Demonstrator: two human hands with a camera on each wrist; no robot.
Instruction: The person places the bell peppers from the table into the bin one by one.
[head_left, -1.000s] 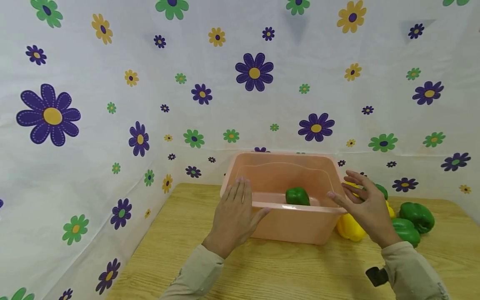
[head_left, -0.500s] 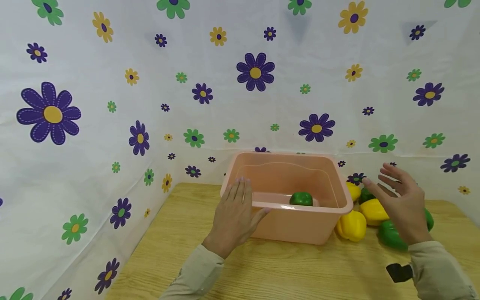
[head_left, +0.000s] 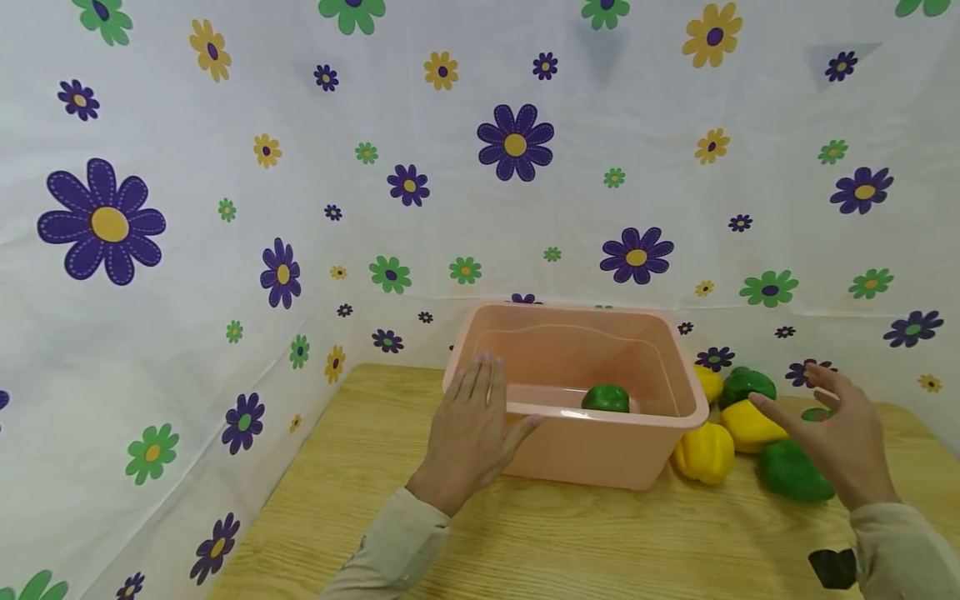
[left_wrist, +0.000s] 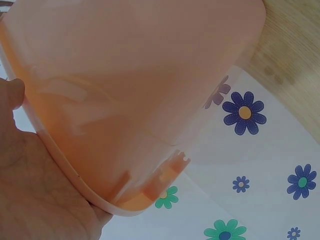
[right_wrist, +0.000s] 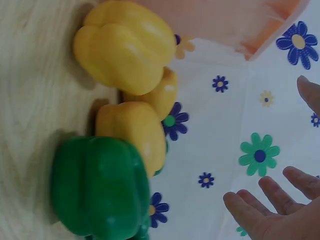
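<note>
A pink plastic bin point(head_left: 585, 450) stands on the table with one green bell pepper point(head_left: 606, 398) inside. My left hand point(head_left: 467, 437) rests on its near left rim with straight fingers; in the left wrist view the palm touches the rim. To the right of the bin, my right hand point(head_left: 843, 433) hovers with spread, bent fingers and nothing in them. Just below and left of it lies a green bell pepper point(head_left: 795, 473); another green one point(head_left: 816, 414) is mostly hidden behind the hand. The right wrist view shows a yellow bell pepper point(right_wrist: 125, 47) beside the bin.
Yellow bell peppers point(head_left: 705, 454) and a green one point(head_left: 747, 385) cluster against the bin's right side. The wooden table point(head_left: 360, 500) ends at a white flowered cloth point(head_left: 450, 217) behind and left.
My right hand has drawn away from above the bin's right rim to the right, over the loose peppers. The pepper inside the bin has shifted slightly right. My left hand stays put.
</note>
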